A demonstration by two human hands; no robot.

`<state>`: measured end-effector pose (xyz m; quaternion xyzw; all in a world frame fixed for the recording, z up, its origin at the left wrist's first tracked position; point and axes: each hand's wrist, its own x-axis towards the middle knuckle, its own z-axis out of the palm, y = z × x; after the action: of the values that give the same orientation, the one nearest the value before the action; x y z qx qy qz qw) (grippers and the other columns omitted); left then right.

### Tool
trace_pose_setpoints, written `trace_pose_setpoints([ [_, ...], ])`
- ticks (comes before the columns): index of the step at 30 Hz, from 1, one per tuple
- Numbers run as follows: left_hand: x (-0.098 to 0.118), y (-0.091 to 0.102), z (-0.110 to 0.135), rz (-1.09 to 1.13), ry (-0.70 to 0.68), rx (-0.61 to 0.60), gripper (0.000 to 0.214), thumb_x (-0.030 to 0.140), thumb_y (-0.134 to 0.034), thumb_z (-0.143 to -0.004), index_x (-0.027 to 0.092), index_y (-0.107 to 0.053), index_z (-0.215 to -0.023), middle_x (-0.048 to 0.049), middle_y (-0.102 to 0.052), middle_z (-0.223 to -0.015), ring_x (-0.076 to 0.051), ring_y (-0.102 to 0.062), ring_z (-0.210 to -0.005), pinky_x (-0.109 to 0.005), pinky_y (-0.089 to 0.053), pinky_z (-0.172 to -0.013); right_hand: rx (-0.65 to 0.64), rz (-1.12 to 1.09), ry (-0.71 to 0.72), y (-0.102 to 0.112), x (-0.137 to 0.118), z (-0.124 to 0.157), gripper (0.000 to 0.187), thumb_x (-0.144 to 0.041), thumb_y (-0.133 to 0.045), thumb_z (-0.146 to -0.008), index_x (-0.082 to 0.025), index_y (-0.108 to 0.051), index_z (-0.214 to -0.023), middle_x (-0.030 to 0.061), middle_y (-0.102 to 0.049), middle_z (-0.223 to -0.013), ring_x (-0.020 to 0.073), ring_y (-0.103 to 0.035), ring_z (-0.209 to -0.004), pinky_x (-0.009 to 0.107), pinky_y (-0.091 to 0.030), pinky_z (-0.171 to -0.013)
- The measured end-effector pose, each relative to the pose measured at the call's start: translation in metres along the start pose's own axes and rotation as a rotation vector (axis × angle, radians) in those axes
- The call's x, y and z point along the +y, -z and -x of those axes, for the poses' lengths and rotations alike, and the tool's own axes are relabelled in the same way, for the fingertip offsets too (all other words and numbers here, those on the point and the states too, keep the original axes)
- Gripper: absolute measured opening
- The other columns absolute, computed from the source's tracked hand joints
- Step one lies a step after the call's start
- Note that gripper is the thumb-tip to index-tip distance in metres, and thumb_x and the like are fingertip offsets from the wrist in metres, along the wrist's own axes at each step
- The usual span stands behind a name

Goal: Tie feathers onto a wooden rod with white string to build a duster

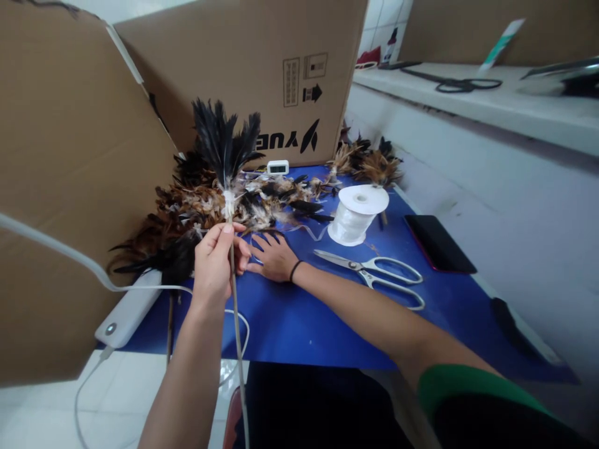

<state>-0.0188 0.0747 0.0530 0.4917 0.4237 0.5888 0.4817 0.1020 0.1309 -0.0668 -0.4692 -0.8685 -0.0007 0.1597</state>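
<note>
My left hand (pixel 216 254) is closed around a thin stick (pixel 238 330), pinching it just below a tuft of black feathers (pixel 225 140). White wrapping (pixel 229 202) binds the feathers to the stick's top, and the stick stands nearly upright. To its right, my right hand (pixel 275 257) reaches toward the feather pile with its fingers spread and palm down. Brown, black and pale loose feathers (pixel 191 193) lie just beyond both hands. A clear ribbon (pixel 304 229) runs from a white spool (pixel 358 212) toward my hands. Silver scissors (pixel 374 271) lie right of my right hand.
Cardboard panels (pixel 243 56) stand behind and left of the blue table (pixel 299 324). A white power bank (pixel 128 312) with cables sits at the left edge. On the right are a dark phone (pixel 440 243) and a ledge (pixel 515 103) carrying black scissors (pixel 468 85). A small digital display (pixel 277 167) stands behind.
</note>
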Motion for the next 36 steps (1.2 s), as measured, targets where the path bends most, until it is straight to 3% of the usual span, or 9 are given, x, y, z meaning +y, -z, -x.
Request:
trace_pose_setpoints([
  [10,-0.004,0.006,-0.006,-0.014,0.028,0.014,0.019,0.033,-0.053,-0.082,0.015,-0.057,-0.083,0.0031,-0.055,-0.048,-0.007,-0.043,-0.032,-0.016,-0.030,-0.030,-0.049,-0.033,-0.096,-0.011,0.016,-0.080,0.059,-0.063,-0.025,-0.087,-0.027,-0.043,-0.130,0.0101,-0.043,-0.133,0.0297,-0.041,-0.116,0.046,-0.032,-0.094],
  [16,-0.007,0.006,-0.010,-0.043,0.044,0.034,0.017,0.031,-0.052,-0.082,0.015,-0.057,-0.083,0.0029,-0.055,-0.048,-0.008,-0.043,-0.032,-0.017,-0.030,-0.030,-0.058,-0.052,-0.084,-0.010,0.018,-0.101,0.052,-0.058,-0.031,-0.088,-0.025,-0.047,-0.123,0.0109,-0.046,-0.126,0.0277,-0.045,-0.113,0.044,-0.033,-0.094],
  [20,-0.007,0.005,-0.011,-0.068,0.046,0.042,0.017,0.031,-0.052,-0.081,0.015,-0.057,-0.083,0.0031,-0.054,-0.048,-0.008,-0.043,-0.032,-0.017,-0.029,-0.030,-0.098,-0.030,0.009,0.005,0.017,-0.098,0.051,-0.052,-0.044,-0.085,-0.024,-0.041,-0.128,0.0107,-0.049,-0.122,0.0272,-0.050,-0.109,0.042,-0.039,-0.090],
  [23,-0.008,0.001,-0.013,-0.072,0.058,0.037,0.017,0.030,-0.053,-0.080,0.014,-0.057,-0.081,0.0030,-0.054,-0.048,-0.008,-0.043,-0.032,-0.017,-0.029,-0.030,-0.134,0.019,0.079,0.026,0.011,-0.078,0.051,-0.042,-0.051,-0.084,-0.025,-0.038,-0.130,0.0102,-0.051,-0.121,0.0250,-0.059,-0.095,0.037,-0.045,-0.076],
  [27,-0.011,-0.004,-0.017,-0.084,0.091,0.027,0.015,0.029,-0.053,-0.078,0.014,-0.057,-0.080,0.0031,-0.054,-0.047,-0.008,-0.043,-0.031,-0.017,-0.029,-0.030,-0.072,0.106,0.151,0.062,0.005,-0.020,0.034,-0.030,-0.047,-0.088,-0.023,-0.045,-0.121,0.0078,-0.057,-0.109,0.0197,-0.061,-0.079,0.030,-0.044,-0.061],
  [29,-0.013,-0.007,-0.019,-0.085,0.114,0.019,0.015,0.028,-0.053,-0.078,0.014,-0.057,-0.079,0.0033,-0.053,-0.046,-0.008,-0.042,-0.031,-0.016,-0.029,-0.030,-0.054,0.151,0.118,0.078,0.008,0.018,0.023,-0.029,-0.044,-0.089,-0.020,-0.052,-0.109,0.0071,-0.060,-0.098,0.0195,-0.060,-0.078,0.031,-0.043,-0.063],
  [32,-0.015,-0.014,-0.022,-0.078,0.146,0.007,0.014,0.028,-0.053,-0.077,0.014,-0.057,-0.078,0.0029,-0.053,-0.046,-0.008,-0.041,-0.031,-0.016,-0.028,-0.030,-0.043,0.205,0.078,0.095,0.026,0.073,0.022,-0.032,-0.049,-0.088,-0.017,-0.055,-0.103,0.0081,-0.060,-0.097,0.0212,-0.057,-0.085,0.035,-0.042,-0.071],
  [36,-0.017,-0.030,-0.029,-0.080,0.183,0.006,0.015,0.028,-0.054,-0.075,0.014,-0.056,-0.077,0.0027,-0.053,-0.045,-0.007,-0.042,-0.031,-0.015,-0.027,-0.030,0.074,0.285,-0.012,0.107,0.062,0.115,0.023,-0.018,-0.041,-0.091,-0.016,-0.055,-0.109,0.0129,-0.055,-0.117,0.0248,-0.047,-0.107,0.039,-0.037,-0.083],
])
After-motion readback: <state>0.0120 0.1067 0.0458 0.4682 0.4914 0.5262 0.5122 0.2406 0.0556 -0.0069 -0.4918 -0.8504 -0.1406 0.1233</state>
